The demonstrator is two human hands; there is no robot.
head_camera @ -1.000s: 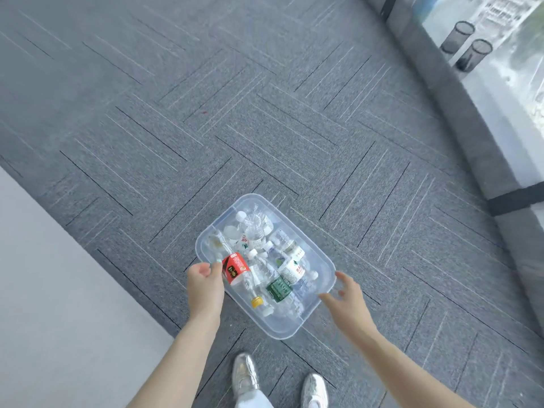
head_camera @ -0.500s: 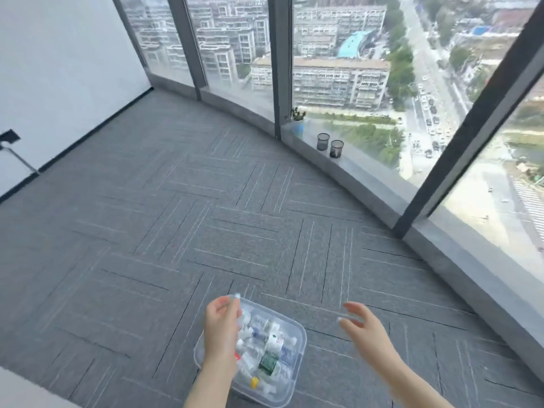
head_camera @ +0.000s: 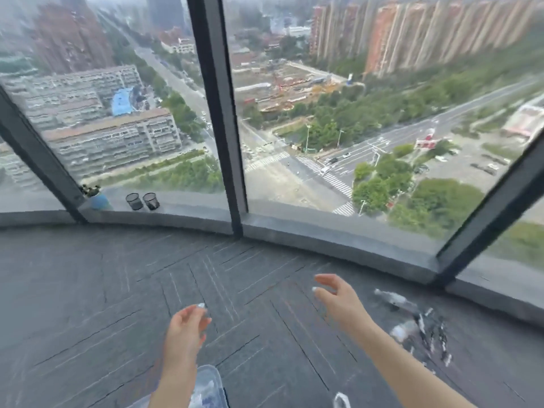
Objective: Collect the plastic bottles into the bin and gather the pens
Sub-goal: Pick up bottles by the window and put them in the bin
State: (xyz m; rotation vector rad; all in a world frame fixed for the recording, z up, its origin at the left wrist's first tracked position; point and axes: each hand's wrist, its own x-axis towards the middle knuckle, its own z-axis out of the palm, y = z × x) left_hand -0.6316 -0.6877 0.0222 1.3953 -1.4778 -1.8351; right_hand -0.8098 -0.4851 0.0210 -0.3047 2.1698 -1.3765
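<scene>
Step in hand, as I judge it: bottles look binned, gaze is up, next is the pens part. Doing it well means walking to the blurred scatter of dark and clear items [head_camera: 418, 325] on the grey carpet-tile floor [head_camera: 88, 290] at right near the floor's window edge, confirming what they are first (too smeared to tell pens from bottles), then picking up several at once instead of one by one.

Room, large to small: full-height curved glass window wall [head_camera: 353, 113] with dark mullions, city far below; grey sill ledge [head_camera: 323, 231] running along the floor's far edge; the floor with herringbone line pattern. On the ledge's left end sit two black mesh pen cups [head_camera: 142, 201] side by side, likely the pens' destination, next to a small potted plant [head_camera: 94, 195] in a blue pot.

Clear plastic bin [head_camera: 210, 384] holding bottles sits at the bottom edge of view, partly hidden behind the left forearm.

Left hand [head_camera: 185, 328] is empty, fingers loosely curved. Right hand [head_camera: 338, 298] is empty, fingers spread and relaxed, reaching forward.
</scene>
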